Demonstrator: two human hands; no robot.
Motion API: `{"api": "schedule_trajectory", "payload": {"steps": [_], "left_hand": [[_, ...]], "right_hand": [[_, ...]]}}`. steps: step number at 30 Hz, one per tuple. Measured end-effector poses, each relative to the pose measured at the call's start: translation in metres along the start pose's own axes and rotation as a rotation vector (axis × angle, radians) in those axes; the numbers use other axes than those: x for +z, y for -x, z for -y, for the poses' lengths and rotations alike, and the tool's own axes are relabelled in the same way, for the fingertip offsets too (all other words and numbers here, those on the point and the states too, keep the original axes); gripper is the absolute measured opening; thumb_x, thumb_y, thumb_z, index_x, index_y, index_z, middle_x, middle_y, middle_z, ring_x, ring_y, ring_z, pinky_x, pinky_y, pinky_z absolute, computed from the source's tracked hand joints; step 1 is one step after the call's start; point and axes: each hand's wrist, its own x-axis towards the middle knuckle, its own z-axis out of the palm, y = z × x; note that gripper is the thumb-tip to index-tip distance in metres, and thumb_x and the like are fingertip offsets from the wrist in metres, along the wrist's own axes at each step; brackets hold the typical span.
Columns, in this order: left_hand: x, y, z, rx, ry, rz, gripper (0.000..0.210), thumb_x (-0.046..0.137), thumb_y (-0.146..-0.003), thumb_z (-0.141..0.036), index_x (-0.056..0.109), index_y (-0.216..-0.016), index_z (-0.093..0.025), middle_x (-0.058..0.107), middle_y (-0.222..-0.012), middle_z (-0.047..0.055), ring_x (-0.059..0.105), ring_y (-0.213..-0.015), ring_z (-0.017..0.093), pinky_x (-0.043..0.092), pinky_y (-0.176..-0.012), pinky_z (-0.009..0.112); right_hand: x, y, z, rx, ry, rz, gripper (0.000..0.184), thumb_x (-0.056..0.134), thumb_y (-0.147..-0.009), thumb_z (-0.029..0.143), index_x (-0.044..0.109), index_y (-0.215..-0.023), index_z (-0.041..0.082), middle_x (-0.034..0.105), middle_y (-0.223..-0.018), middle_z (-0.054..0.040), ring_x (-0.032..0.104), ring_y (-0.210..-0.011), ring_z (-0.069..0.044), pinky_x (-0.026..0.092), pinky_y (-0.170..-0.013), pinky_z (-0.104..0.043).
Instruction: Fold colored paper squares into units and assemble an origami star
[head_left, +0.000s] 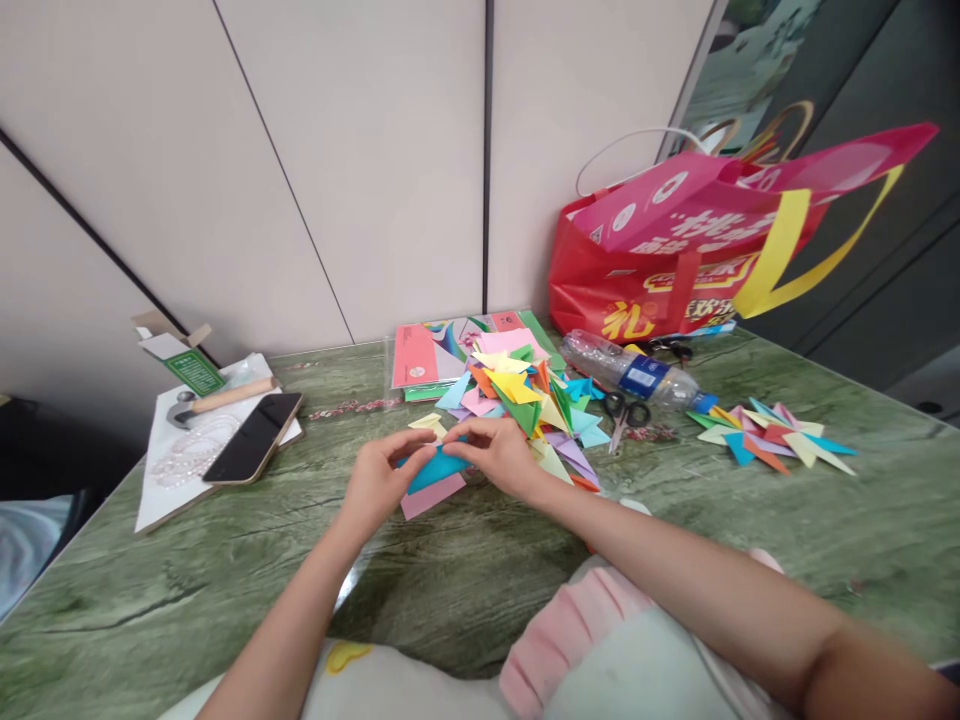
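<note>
Blue paper (436, 470), long axis roughly crosswise

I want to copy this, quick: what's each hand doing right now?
Left hand: closed, pinching the blue paper.
Right hand: closed, pinching the same blue paper.

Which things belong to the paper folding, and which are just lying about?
Seemingly the job's:
small blue paper, held
flat pink paper
heap of multicoloured folded paper

Probably just lying about:
black rectangular phone
wooden-handled metal hammer
clear plastic bottle
large red bag
</note>
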Motion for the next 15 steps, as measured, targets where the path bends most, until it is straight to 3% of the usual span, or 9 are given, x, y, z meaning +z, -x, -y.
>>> {"api": "schedule_trajectory", "payload": {"steps": [4, 9, 15], "left_hand": [[-0.0007, 0.0003, 0.0058, 0.085, -0.202, 0.102, 0.024, 0.05, -0.076, -0.032, 0.07, -0.085, -0.022, 0.071, -0.087, 0.005, 0.064, -0.08, 0.022, 0.047, -0.073, 0.029], [0.0, 0.0015, 0.0064, 0.147, -0.319, 0.211, 0.028, 0.042, -0.081, -0.031, 0.069, -0.085, -0.022, 0.071, -0.076, 0.002, 0.063, -0.071, 0.02, 0.045, -0.064, 0.026], [0.0015, 0.002, 0.0008, 0.157, -0.433, 0.17, 0.029, 0.042, -0.08, -0.031, 0.068, -0.072, -0.018, 0.066, -0.061, 0.002, 0.058, -0.057, 0.016, 0.041, -0.055, 0.022]], "right_hand": [[-0.0014, 0.0012, 0.0025, -0.153, 0.162, 0.074, 0.012, 0.062, -0.071, 0.028, 0.068, -0.074, 0.018, 0.067, -0.073, -0.0031, 0.059, -0.067, -0.014, 0.044, -0.063, -0.025], [-0.0039, -0.0004, 0.0023, -0.191, 0.232, 0.081, 0.01, 0.062, -0.072, 0.027, 0.067, -0.074, 0.019, 0.067, -0.071, -0.002, 0.059, -0.065, -0.014, 0.042, -0.06, -0.024], [-0.0017, 0.0005, 0.0026, -0.152, 0.23, 0.055, 0.015, 0.061, -0.072, 0.03, 0.065, -0.082, 0.019, 0.065, -0.076, -0.0024, 0.057, -0.068, -0.014, 0.043, -0.061, -0.024]]}}
